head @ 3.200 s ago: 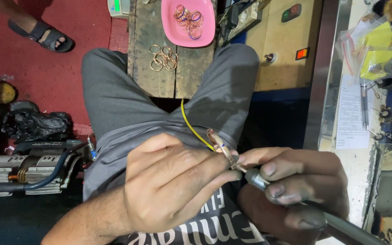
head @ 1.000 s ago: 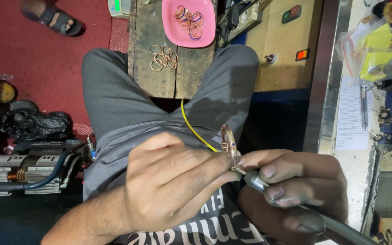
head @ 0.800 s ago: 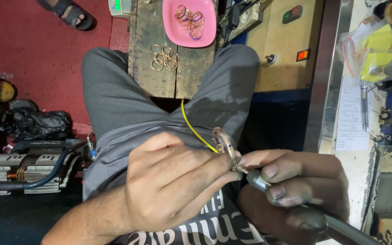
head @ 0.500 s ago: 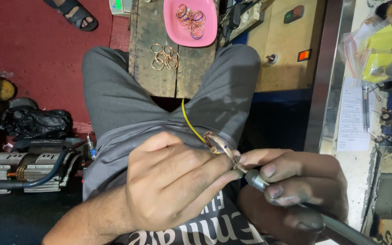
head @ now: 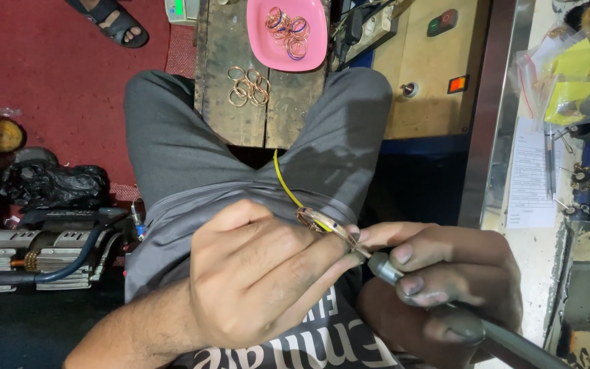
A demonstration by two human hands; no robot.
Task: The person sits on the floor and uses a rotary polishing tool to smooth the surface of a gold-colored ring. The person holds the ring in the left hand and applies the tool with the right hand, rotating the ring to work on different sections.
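1 pink tray [head: 262, 51], 2 hands, 1 bangle [head: 319, 222] in hand, 1 handheld tool [head: 445, 314], 1 sandal [head: 114, 20]

Wooden board [head: 220, 82] bears pink tray [head: 261, 51], loose bangles [head: 247, 87]

Clear plastic bags with yellow contents [head: 571, 85] lie at the upper right above a white printed sheet [head: 528, 179], and a small device with a green screen [head: 181, 8] sits at the top edge.

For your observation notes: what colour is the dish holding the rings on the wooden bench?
Pink dish, clearest in the head view.
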